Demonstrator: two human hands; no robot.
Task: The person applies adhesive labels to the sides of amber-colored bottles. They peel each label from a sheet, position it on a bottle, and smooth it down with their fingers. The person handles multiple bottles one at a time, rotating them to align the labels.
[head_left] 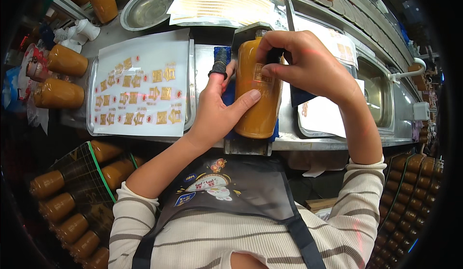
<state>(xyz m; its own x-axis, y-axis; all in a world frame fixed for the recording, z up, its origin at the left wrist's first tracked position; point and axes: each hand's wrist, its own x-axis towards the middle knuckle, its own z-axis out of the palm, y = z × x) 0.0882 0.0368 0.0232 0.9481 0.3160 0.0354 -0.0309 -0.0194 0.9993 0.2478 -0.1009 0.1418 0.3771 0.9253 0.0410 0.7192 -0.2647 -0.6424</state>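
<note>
An amber-brown bottle [255,112] with a short neck lies in a metal cradle [248,147], with blue cloth [232,135] around it. My left hand [219,107] steadies it from the left, thumb flat on its side. A black cover sits on the left index finger, which points away from me. My right hand [304,61] comes over the bottle's right side, fingers curled and thumb against a gold square decal [261,79] on its face. Black material shows between those fingers; whether they pinch anything is hidden. Gold characters run below the decal.
At left, a tray holds a white sheet [140,52] of gold and red decals. Behind are a metal bowl [149,6] and a sheet of gold strips [222,4]. A sink [378,93] lies right. Brown bottles [59,93] stand at left; several more fill crates below.
</note>
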